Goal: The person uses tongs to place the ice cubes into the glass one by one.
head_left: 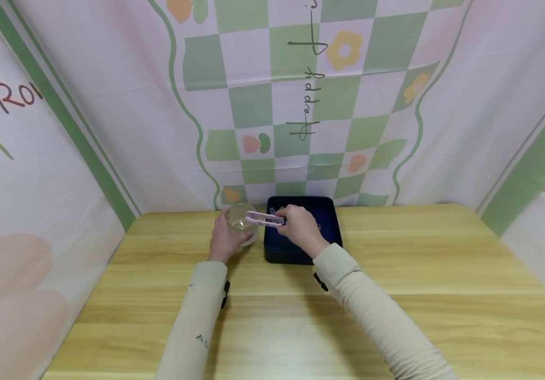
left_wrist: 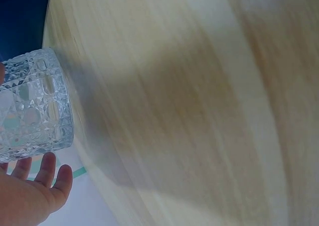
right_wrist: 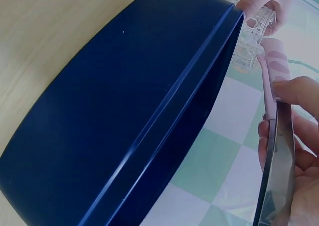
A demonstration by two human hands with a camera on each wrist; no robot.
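A clear glass (head_left: 241, 212) with a faceted pattern stands at the back of the table, left of a navy box. My left hand (head_left: 223, 236) grips it, thumb along the near side and fingers round the far side. In the left wrist view the glass (left_wrist: 37, 111) looks empty where it shows. My right hand (head_left: 302, 224) holds tongs (right_wrist: 277, 61) with pale pink ends and metal arms, above the box. The tong tips reach left to the glass and overlap its rim in the head view.
The navy box (head_left: 278, 254) is open-topped with raised walls and sits under my right hand. Some small pale shapes show inside it. The wooden table (head_left: 424, 295) meets a patterned cloth backdrop (head_left: 248, 105) right behind the glass and box; more cloth hangs at both sides.
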